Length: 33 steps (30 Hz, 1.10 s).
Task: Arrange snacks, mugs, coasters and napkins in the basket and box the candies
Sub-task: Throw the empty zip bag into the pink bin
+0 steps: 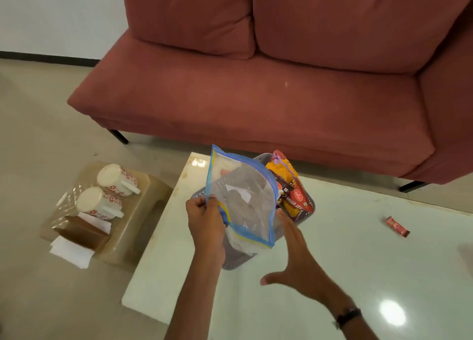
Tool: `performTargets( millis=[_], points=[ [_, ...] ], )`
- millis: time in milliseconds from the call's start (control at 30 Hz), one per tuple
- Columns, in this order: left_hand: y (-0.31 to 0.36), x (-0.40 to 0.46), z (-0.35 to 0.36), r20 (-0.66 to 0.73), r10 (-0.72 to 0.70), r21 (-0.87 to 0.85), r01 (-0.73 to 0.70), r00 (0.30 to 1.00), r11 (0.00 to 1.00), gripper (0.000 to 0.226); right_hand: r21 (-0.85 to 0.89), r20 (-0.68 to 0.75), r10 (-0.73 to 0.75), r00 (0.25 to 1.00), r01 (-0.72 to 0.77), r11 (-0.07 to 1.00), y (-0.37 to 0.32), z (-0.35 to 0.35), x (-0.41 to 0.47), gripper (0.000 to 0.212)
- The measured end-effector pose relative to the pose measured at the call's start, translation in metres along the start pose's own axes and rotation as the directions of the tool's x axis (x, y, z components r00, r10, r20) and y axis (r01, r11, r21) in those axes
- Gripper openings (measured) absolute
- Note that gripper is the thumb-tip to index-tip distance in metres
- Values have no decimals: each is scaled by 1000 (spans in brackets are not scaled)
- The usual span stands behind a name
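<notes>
Clear zip-top plastic bag with blue and yellow edging (243, 198): held upright over the grey perforated plastic basket (308, 206), which stands on the glossy white worktop (358, 263); contents indistinct, possibly paper napkins. Left hand (204, 219): pinched closed on the bag's near edge. Right hand (294, 257): open, fingers spread, grasping nothing, its fingertips beside the bag's lower corner. Red and orange snack packets (289, 183): standing in the basket's far side. Small red candy wrapper (398, 226): alone on the worktop, well apart. Two white mugs with red flower print (108, 192): upside down on a beige plastic stool (143, 211), beside brown card pieces and white napkins. Step in hand, by judgement: settling the bag into the basket; next calls for lowering it beside the packets, then fetching mugs.
</notes>
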<state>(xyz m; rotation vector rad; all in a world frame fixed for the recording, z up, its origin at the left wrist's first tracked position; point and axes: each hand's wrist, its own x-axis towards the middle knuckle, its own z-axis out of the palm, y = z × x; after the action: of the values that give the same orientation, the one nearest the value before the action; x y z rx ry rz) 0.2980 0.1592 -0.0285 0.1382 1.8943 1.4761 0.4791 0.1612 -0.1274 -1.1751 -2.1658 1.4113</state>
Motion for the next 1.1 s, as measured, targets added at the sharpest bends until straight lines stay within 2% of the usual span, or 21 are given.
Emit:
performTargets(
  millis=[33, 67, 100, 133, 200, 233, 267, 333, 400, 467, 500, 567, 667, 767, 900, 967, 1100],
  points=[
    [2, -11, 1, 36, -1, -31, 2, 999, 1000, 22, 69, -22, 15, 1000, -13, 998, -16, 5, -4, 122],
    [4, -22, 2, 74, -7, -66, 11, 997, 998, 25, 152, -59, 78, 995, -68, 986, -28, 9, -7, 110],
    [4, -32, 3, 112, -13, -104, 24, 994, 994, 27, 246, -110, 160, 981, -129, 960, -40, 10, -8, 90],
    [5, -42, 3, 149, -20, -142, 41, 989, 989, 27, 311, -233, 226, 946, -148, 939, -45, 11, -10, 65],
    [8, -60, 3, 227, -18, -216, 69, 974, 974, 15, 286, -503, 245, 829, -108, 952, -45, 4, -15, 14],
    [10, -68, 2, 269, -11, -234, 77, 963, 969, 12, 263, -578, 241, 779, -101, 959, -44, -3, -17, 14],
    [11, -73, 0, 307, 2, -234, 74, 952, 969, 15, 237, -604, 219, 766, -89, 967, -41, -13, -20, 17],
    [8, -78, -7, 335, 72, -207, -1, 940, 978, 18, 245, -546, 152, 824, -17, 969, -43, -37, -28, 19],
    [-3, -80, -19, 300, 181, -104, -157, 936, 982, 15, 382, -421, 106, 901, 70, 921, -45, -63, -40, 20],
    [-21, -87, -35, 285, 268, 8, -282, 920, 959, 27, 493, -321, 111, 941, 65, 868, -45, -85, -58, 22],
    [-31, -95, -43, 304, 278, 28, -301, 911, 953, 35, 510, -274, 117, 954, 41, 859, -44, -95, -69, 22],
    [-51, -111, -56, 397, 239, 16, -267, 886, 964, 44, 513, -196, 131, 972, -13, 859, -45, -111, -92, 21],
    [-89, -135, -70, 559, 107, 85, -185, 822, 979, 53, 540, -139, 143, 980, -46, 840, -44, -119, -126, 22],
    [-112, -168, -76, 647, 40, 70, -112, 762, 991, 34, 548, -99, 124, 987, -50, 835, -46, -121, -167, 26],
    [-131, -209, -73, 707, 44, 26, -88, 706, 996, 33, 487, 32, 111, 993, -112, 866, -38, -123, -223, 59],
    [-141, -221, -73, 738, 32, 42, -93, 674, 995, 36, 457, 8, 102, 995, -94, 885, -31, -125, -246, 58],
    [-160, -239, -65, 764, 27, -16, -23, 645, 1000, 41, 445, -162, 60, 985, 18, 895, -2, -136, -281, 37]
  ],
)
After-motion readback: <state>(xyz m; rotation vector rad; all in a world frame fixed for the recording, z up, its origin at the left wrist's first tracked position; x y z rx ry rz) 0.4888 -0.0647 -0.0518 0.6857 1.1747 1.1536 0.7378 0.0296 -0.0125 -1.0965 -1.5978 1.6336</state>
